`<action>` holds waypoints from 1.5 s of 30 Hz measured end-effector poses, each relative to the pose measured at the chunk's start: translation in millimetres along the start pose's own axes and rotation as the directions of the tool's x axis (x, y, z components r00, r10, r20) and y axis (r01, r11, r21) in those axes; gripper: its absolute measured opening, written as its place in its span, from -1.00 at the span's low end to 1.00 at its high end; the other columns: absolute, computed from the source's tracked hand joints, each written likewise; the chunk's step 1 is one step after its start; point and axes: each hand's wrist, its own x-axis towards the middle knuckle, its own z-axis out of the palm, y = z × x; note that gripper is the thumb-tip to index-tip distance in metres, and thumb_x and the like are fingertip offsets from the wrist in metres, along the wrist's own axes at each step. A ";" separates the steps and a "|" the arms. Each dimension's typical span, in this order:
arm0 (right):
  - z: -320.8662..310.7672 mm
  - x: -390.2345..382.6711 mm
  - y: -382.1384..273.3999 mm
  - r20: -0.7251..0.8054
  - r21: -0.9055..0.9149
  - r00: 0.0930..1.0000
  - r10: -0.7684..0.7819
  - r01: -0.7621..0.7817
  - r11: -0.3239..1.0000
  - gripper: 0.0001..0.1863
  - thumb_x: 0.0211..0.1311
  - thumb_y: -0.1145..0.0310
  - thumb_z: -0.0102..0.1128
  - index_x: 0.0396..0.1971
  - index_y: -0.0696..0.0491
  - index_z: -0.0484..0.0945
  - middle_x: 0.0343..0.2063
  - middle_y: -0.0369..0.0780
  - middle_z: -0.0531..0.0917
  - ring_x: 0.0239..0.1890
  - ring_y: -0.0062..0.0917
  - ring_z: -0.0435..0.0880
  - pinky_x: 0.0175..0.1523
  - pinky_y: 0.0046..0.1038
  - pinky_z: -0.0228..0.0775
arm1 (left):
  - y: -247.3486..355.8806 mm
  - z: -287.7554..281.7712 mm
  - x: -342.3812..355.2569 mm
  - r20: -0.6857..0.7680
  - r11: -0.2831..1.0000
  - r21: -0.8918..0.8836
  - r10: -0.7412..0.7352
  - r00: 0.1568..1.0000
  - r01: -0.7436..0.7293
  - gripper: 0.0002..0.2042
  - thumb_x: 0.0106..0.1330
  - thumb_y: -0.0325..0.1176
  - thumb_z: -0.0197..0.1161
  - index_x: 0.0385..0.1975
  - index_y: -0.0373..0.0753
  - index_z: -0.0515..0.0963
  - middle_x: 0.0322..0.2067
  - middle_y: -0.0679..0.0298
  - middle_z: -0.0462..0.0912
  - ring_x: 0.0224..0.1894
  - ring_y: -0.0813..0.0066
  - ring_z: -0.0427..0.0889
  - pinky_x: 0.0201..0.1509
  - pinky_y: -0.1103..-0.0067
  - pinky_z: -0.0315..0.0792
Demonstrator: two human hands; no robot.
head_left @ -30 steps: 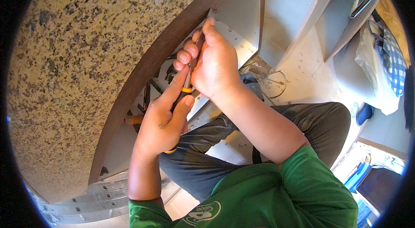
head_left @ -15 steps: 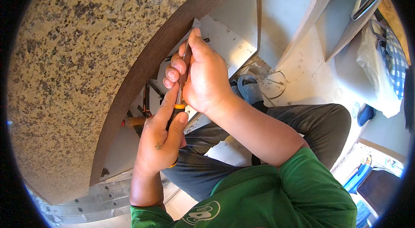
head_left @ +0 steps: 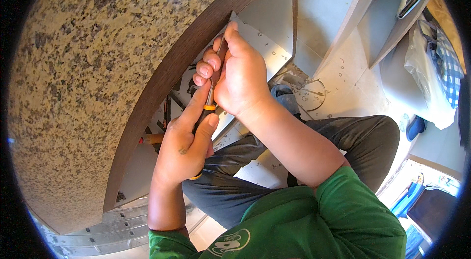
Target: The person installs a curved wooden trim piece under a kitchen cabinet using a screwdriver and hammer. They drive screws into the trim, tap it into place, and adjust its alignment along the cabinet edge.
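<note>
Your left hand (head_left: 184, 146) is wrapped around the black handle of a screwdriver (head_left: 210, 104) with an orange band, thumb and forefinger stretched up along the grip toward the shaft, so the hand is closed firmly on the tool. Your right hand (head_left: 240, 75) sits just above it, fingers (head_left: 205, 68) curled tight around the upper part of the metal shaft, pinching it close to where the tip meets a pale metal panel (head_left: 265, 50) inside the open cabinet; the tip itself is hidden behind your fingers. The screwdriver runs upward and slightly right, from your left palm to the panel's upper corner, right beside the dark brown wooden edge (head_left: 167, 82) that borders the speckled granite countertop (head_left: 88, 63). Below your left hand, near the lower part of that wooden edge, another tool with a wooden handle (head_left: 151, 139) lies inside the cabinet. You sit with your legs in dark grey trousers (head_left: 338, 136) folded on the pale floor (head_left: 353, 87), green sleeves (head_left: 363, 210) at the lower edge.
</note>
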 end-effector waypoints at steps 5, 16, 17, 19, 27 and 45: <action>-0.3 -0.7 -4.1 0.019 -0.065 0.999 -0.035 0.036 0.997 -0.59 0.45 -0.08 -0.06 -0.45 -0.06 0.31 -0.68 -0.33 0.27 -0.56 -0.48 0.31 -0.35 -0.34 0.23 | 2.1 2.6 3.1 0.010 1.000 -0.021 -0.018 1.000 0.018 -0.46 0.45 -0.42 0.11 0.42 -0.24 0.21 -0.54 0.32 0.53 -0.66 0.69 0.39 -0.54 0.65 0.35; 6.6 3.5 -28.1 -0.072 -0.098 0.992 -0.101 0.093 0.991 -0.59 0.46 -0.07 -0.06 -0.44 -0.06 0.31 -0.69 -0.34 0.26 -0.57 -0.49 0.29 -0.37 -0.36 0.20 | 12.9 13.9 25.7 0.060 0.994 0.076 0.080 0.995 -0.084 -0.47 0.47 -0.40 0.06 0.43 -0.23 0.18 -0.57 0.30 0.50 -0.65 0.64 0.43 -0.53 0.61 0.37; 6.7 0.9 -24.7 -0.072 -0.071 0.996 -0.054 0.048 0.996 -0.59 0.46 -0.08 -0.06 -0.44 -0.05 0.31 -0.69 -0.34 0.26 -0.57 -0.48 0.30 -0.36 -0.36 0.21 | 13.8 12.4 19.3 0.052 0.994 0.098 0.046 0.998 -0.051 -0.46 0.46 -0.38 0.07 0.42 -0.23 0.18 -0.63 0.21 0.51 -0.65 0.56 0.50 -0.49 0.54 0.41; 5.7 -5.0 -14.7 -0.019 -0.062 1.000 0.000 -0.001 0.998 -0.58 0.46 -0.09 -0.05 -0.44 -0.05 0.32 -0.69 -0.34 0.27 -0.57 -0.48 0.31 -0.36 -0.35 0.22 | 13.5 9.5 7.6 0.021 0.989 0.145 -0.028 0.999 0.025 -0.45 0.45 -0.37 0.09 0.42 -0.21 0.18 -0.68 0.15 0.52 -0.65 0.50 0.56 -0.47 0.50 0.45; 2.3 -1.8 -14.6 0.006 -0.071 1.000 -0.020 0.020 0.997 -0.59 0.47 -0.06 -0.07 -0.45 -0.05 0.32 -0.68 -0.33 0.27 -0.58 -0.48 0.31 -0.35 -0.34 0.23 | 8.4 10.1 6.9 0.012 0.998 0.066 0.008 1.000 -0.008 -0.46 0.46 -0.37 0.09 0.43 -0.21 0.18 -0.67 0.24 0.51 -0.68 0.59 0.48 -0.51 0.57 0.41; -25.4 17.2 -75.0 0.033 -0.274 0.986 -0.161 0.164 0.948 -0.59 0.44 -0.06 0.01 -0.41 -0.01 0.38 -0.63 -0.27 0.38 -0.50 -0.41 0.44 -0.27 -0.23 0.37 | -1.7 34.3 58.0 0.149 0.922 0.124 0.348 0.926 -0.366 -0.47 0.48 -0.28 0.05 0.43 -0.16 0.19 -0.52 0.29 0.52 -0.63 0.57 0.48 -0.49 0.56 0.44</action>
